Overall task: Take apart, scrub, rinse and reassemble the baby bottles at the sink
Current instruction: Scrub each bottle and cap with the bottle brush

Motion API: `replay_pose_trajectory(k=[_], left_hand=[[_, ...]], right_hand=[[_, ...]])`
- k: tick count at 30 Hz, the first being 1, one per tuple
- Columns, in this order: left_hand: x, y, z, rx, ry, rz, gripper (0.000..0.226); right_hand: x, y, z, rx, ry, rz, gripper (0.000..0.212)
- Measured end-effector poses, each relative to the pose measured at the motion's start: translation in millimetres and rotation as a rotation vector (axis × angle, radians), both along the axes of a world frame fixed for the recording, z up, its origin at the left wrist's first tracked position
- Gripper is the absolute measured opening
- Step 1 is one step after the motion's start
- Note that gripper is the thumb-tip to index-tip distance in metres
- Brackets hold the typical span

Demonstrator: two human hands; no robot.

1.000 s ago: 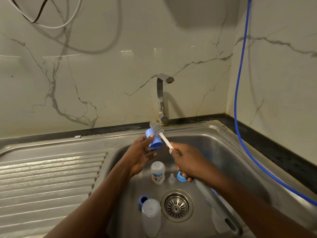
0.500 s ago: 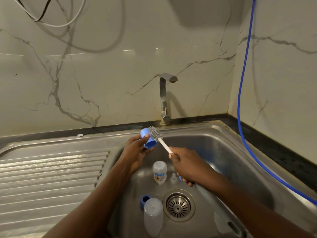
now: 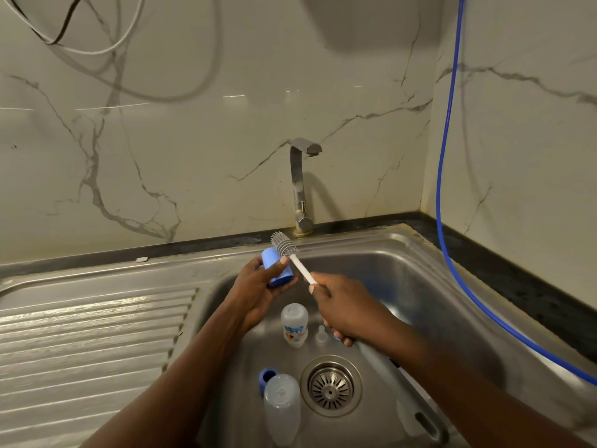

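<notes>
The left hand (image 3: 255,289) grips a blue cap (image 3: 276,268). The right hand (image 3: 342,305) holds the brush (image 3: 301,269), slanting up-left from the fist, bristles by the cap; its handle is partly hidden.

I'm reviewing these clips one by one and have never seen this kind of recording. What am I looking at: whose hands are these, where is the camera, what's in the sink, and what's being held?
There is no machine here. These are a person's two bare hands, filmed by one wide-angle camera worn on the head, looking forward and down at a steel sink. The left hand grips a blue cap. The right hand grips the white stem of a small grey brush, with its bristles beside the cap's upper end. In the basin lie a printed bottle, a clear teat, and a frosted bottle next to a blue ring, near the drain. The tap shows no running water.
</notes>
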State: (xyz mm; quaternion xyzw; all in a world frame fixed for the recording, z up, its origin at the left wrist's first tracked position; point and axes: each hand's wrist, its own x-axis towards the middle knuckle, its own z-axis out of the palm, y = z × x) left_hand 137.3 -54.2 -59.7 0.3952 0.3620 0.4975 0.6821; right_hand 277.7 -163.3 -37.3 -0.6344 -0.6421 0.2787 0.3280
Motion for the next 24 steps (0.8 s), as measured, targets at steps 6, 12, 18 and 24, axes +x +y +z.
replay_pose_trajectory(k=[6,12,18,24], left_hand=[[-8,6,-1,-0.025,-0.084,0.067,0.048],[-25,13,-3,-0.091,-0.155,0.109,0.051],[-12,5,-2,-0.071,-0.137,-0.03,0.048],[-7,0,-3,-0.06,-0.123,-0.2,0.034]], right_hand=[[0,-1,-3,0.003,-0.032,-0.006,0.026],[-6,-5,-8,-0.032,-0.059,0.049,0.022],[-3,-2,-4,-0.001,-0.016,-0.016,0.023],[6,1,1,-0.003,0.065,-0.049,0.022]])
